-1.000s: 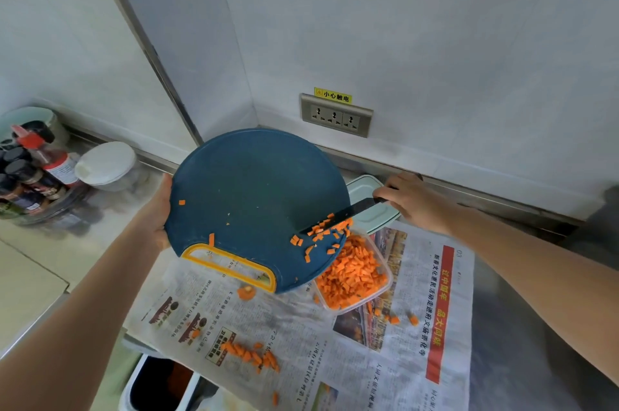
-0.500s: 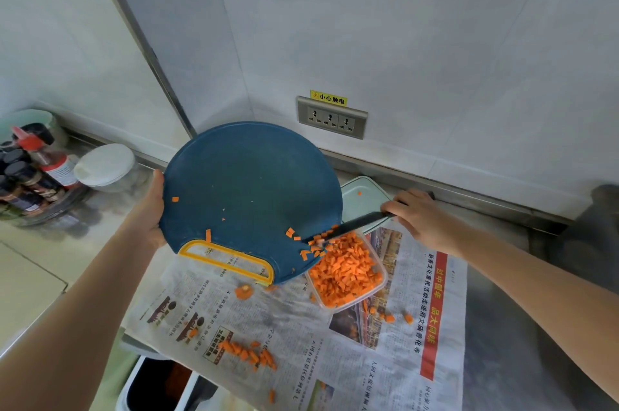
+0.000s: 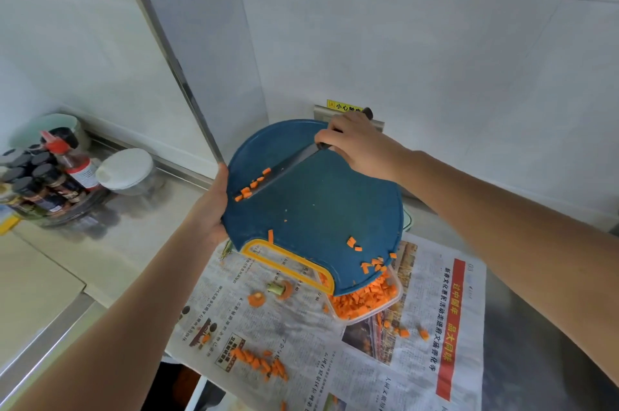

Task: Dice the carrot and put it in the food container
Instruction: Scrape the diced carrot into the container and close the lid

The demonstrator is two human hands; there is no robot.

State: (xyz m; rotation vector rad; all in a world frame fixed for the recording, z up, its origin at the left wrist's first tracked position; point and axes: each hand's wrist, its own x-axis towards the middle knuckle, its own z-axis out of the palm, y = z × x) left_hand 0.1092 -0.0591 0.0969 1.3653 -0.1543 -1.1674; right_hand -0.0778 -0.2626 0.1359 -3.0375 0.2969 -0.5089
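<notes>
My left hand (image 3: pixel 209 209) grips the left rim of a round dark blue cutting board (image 3: pixel 315 203), tilted over a clear food container (image 3: pixel 393 300) full of diced carrot (image 3: pixel 361 303). My right hand (image 3: pixel 358 146) grips a black-handled knife (image 3: pixel 284 166) at the board's upper edge. The blade lies flat across the board's upper left, with a few carrot bits (image 3: pixel 249 191) at its tip. More bits (image 3: pixel 371 265) cling near the board's lower edge above the container.
Newspaper (image 3: pixel 435 327) covers the steel counter, with carrot ends (image 3: pixel 256 300) and spilled dice (image 3: pixel 264 365) on it. A rack of spice bottles (image 3: pixel 43 176) and a lidded tub (image 3: pixel 125 169) stand at the left. A wall socket (image 3: pixel 378 124) is behind my right hand.
My right hand lifted the knife from the board's lower right edge up to its upper left. The board now covers more of the container.
</notes>
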